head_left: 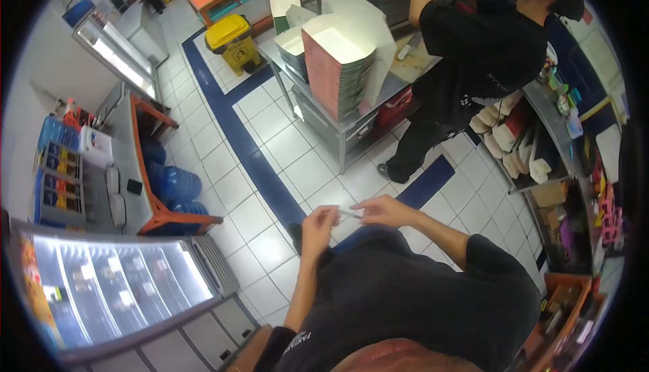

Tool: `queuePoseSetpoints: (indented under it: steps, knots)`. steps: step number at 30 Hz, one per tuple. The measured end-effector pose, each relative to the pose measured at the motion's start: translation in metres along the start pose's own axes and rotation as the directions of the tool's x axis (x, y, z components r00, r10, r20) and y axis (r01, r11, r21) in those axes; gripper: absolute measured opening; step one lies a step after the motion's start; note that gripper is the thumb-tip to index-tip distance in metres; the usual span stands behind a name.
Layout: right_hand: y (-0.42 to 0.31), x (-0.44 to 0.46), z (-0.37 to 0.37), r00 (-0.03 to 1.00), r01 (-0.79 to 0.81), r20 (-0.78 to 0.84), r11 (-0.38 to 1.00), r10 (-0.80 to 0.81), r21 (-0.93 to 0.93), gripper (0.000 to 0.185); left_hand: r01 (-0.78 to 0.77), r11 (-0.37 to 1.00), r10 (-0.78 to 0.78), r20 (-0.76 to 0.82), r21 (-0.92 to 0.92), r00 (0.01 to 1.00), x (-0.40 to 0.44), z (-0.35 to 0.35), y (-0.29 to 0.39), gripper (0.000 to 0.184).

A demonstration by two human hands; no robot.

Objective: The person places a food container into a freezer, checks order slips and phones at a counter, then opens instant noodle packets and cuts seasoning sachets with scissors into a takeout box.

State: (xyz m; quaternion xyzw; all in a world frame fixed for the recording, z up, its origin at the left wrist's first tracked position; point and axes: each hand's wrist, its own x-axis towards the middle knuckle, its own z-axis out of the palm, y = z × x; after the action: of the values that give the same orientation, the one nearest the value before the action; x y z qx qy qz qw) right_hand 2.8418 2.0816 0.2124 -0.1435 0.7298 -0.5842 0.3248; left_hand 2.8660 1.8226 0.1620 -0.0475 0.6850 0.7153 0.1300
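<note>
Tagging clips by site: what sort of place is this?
Probably a food shop's kitchen or packing area: a tall stack of open cartons, a lit display fridge and big blue water jugs.

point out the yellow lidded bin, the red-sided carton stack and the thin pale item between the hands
Yellow lidded bin [239,54]: head view, front of its body
Red-sided carton stack [328,71]: head view, red side
Thin pale item [349,214]: head view, middle of its length

Illumination was bright overall. The glass-fronted refrigerator [128,277] at lower left glowed from within, its interior partly washed out. The white floor tiles [269,247] returned patches of glare. Wide-angle distortion bent straight lines toward the periphery, where the corners fell to black. The thin item [349,214] rendered soft and indistinct.
</note>
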Motion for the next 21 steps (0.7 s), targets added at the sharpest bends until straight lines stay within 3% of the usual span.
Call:
queuePoseSetpoints:
  steps: [1,2,4,5,6,7,8,9,10,11,12,14,16,17,18,21]
  knots:
    - [0.003,0.012,0.002,0.999,-0.023,0.022,0.971,0.029,-0.239,0.025,-0.028,0.996,0.015,0.137,0.09,0.99,0.021,-0.018,-0.001,0.038]
    - [0.017,0.024,0.008,0.999,-0.032,-0.012,0.976,0.03,-0.216,0.025,-0.024,0.994,0.005,0.172,0.108,0.985,0.029,-0.035,0.005,0.038]
    - [0.066,0.044,0.007,0.993,-0.095,-0.111,0.812,0.037,-0.576,0.032,-0.065,0.951,-0.047,0.348,0.302,0.936,0.06,-0.056,0.021,0.05]
    - [0.095,0.053,0.013,0.94,-0.339,-0.18,0.729,0.291,-0.594,0.032,-0.073,0.924,-0.125,0.478,0.375,0.87,0.075,-0.074,0.013,0.057]
    - [0.111,0.053,0.018,0.816,-0.553,-0.238,0.59,0.527,-0.588,0.032,-0.113,0.919,-0.121,0.543,0.378,0.831,0.087,-0.088,0.006,0.057]
    - [0.111,0.044,0.029,0.796,-0.592,-0.288,0.59,0.532,-0.548,0.032,-0.171,0.879,-0.187,0.651,0.445,0.735,0.096,-0.1,-0.004,0.057]
    - [0.108,0.042,0.039,0.752,-0.643,-0.172,0.65,0.636,-0.405,0.028,-0.231,0.834,-0.258,0.724,0.501,0.64,0.106,-0.113,-0.012,0.056]
    - [0.102,0.05,0.047,0.711,-0.683,-0.024,0.683,0.702,-0.258,0.025,-0.249,0.831,-0.258,0.741,0.498,0.62,0.118,-0.125,-0.028,0.056]
    - [0.091,0.059,0.052,0.71,-0.69,-0.038,0.684,0.703,-0.235,0.025,-0.318,0.856,-0.194,0.824,0.407,0.532,0.13,-0.136,-0.046,0.056]
    - [0.071,0.063,0.059,0.671,-0.739,0.086,0.674,0.737,-0.007,0.022,-0.374,0.876,-0.126,0.893,0.305,0.433,0.142,-0.145,-0.055,0.055]
    - [0.055,0.068,0.069,0.645,-0.764,0.214,0.61,0.734,0.212,0.02,-0.383,0.874,-0.128,0.903,0.299,0.411,0.154,-0.155,-0.058,0.055]
    - [0.033,0.101,0.077,0.665,-0.746,0.188,0.633,0.723,0.207,0.018,-0.337,0.86,-0.208,0.866,0.383,0.454,0.175,-0.176,-0.044,0.052]
    - [0.052,0.141,0.083,0.788,-0.6,-0.085,0.791,0.61,0.123,0.019,-0.323,0.853,-0.269,0.876,0.409,0.399,0.205,-0.187,-0.025,0.05]
    - [0.075,0.165,0.083,0.806,-0.569,-0.107,0.812,0.582,0.131,0.025,-0.339,0.851,-0.269,0.888,0.401,0.374,0.22,-0.194,-0.017,0.049]
    - [0.075,0.193,0.083,0.808,-0.575,-0.069,0.809,0.585,0.124,0.025,-0.341,0.858,-0.259,0.897,0.384,0.359,0.236,-0.206,-0.013,0.048]
    - [0.049,0.273,0.068,0.735,-0.652,-0.255,0.758,0.628,-0.013,0.034,-0.395,0.817,-0.298,0.893,0.421,0.336,0.304,-0.235,-0.001,0.047]
